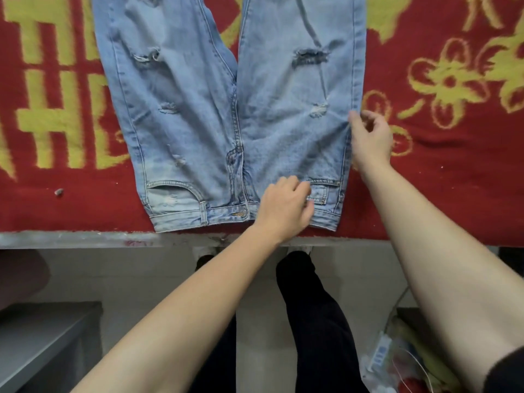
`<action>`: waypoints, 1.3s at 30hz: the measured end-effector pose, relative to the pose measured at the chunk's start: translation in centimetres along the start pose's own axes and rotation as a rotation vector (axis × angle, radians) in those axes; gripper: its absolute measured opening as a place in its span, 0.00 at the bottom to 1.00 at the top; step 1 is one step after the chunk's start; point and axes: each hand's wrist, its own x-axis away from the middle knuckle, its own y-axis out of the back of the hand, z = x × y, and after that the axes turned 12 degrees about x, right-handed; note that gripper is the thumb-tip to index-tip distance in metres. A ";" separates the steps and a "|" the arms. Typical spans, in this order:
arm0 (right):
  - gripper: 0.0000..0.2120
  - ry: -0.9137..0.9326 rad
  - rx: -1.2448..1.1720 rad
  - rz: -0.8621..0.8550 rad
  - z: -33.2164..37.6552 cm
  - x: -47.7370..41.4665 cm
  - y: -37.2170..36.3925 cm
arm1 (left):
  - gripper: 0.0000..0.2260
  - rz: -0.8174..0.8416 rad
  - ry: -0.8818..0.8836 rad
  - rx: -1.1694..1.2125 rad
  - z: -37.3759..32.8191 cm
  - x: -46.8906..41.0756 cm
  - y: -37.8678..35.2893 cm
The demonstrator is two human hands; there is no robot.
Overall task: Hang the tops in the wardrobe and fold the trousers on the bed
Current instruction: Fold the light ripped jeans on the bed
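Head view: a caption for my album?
Left hand at waistband, right hand at side seam of ripped jeans on a red blanket.

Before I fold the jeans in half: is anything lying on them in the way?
Nothing visible does. The jeans lie flat on the blanket; only the left hand and right hand touch them.

blanket (425, 180) free beside jeans (184, 123), lump (59, 192) left

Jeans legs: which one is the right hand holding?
The jeans leg on the person's right: the right hand pinches its outer seam; the other leg lies untouched.
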 end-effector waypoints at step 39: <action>0.15 0.737 0.486 0.738 22.4 16.7 -23.7 | 0.09 -0.440 0.887 0.705 20.9 12.4 12.0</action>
